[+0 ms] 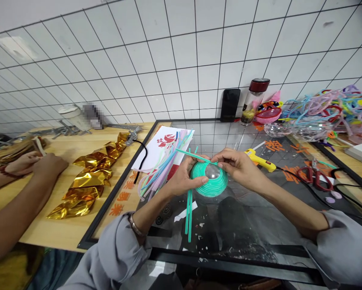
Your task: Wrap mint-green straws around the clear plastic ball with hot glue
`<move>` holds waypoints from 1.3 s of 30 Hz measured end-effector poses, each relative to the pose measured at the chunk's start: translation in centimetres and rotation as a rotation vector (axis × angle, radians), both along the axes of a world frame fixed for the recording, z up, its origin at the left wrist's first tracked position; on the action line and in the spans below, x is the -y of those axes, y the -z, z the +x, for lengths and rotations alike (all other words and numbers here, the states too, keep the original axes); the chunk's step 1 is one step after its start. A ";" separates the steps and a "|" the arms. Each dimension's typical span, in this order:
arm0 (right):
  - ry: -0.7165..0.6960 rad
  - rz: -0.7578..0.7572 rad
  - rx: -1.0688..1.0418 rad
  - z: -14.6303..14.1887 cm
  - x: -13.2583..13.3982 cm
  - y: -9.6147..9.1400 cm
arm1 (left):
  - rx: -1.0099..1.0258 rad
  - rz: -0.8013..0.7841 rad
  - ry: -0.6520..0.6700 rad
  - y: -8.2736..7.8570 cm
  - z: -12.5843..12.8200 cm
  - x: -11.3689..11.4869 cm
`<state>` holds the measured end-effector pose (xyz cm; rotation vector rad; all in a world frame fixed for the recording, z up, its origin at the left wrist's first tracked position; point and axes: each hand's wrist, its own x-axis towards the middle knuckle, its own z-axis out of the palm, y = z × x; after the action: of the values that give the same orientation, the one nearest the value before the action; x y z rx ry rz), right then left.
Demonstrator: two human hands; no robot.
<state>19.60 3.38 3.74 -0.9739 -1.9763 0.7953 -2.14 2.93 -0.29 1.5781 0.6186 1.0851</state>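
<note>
A clear plastic dome (212,171) wound with rings of green pipe cleaner (211,189) is between my hands, above the dark glass tabletop. My left hand (187,176) grips its left side, thumb across the front. With thumb and fingers pinched, my right hand (231,162) holds a green pipe cleaner strip (195,156) against the dome's top; the strip's loose end sticks out to the left. Two more green pipe cleaners (188,217) lie under the dome, pointing towards me. A yellow glue gun (261,160) rests just beyond my right hand.
Coloured pipe cleaners (165,161) lie on white paper (152,141) at left. Red-handled scissors (316,177) and cables are at right. Behind stand a phone (230,104) and a glass bottle (253,102). A co-worker's hands (44,163) are at far left, near gold foil (87,177).
</note>
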 end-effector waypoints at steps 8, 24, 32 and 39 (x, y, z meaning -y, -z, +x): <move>-0.016 0.037 0.000 -0.1 0.1 -0.2 | 0.001 -0.003 -0.002 -0.1 0.0 0.1; 0.019 0.080 0.076 0.0 0.1 0.0 | 0.024 -0.002 0.010 -0.2 0.2 0.0; 0.040 0.065 0.075 0.0 0.2 0.0 | 0.061 -0.024 -0.013 -0.1 0.4 0.2; 0.052 0.093 0.066 0.0 0.4 -0.1 | 0.033 -0.013 -0.023 -0.3 0.3 0.4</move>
<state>19.58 2.95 3.86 -1.0043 -2.0172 0.6440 -1.84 2.51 0.01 1.5427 0.6220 1.1200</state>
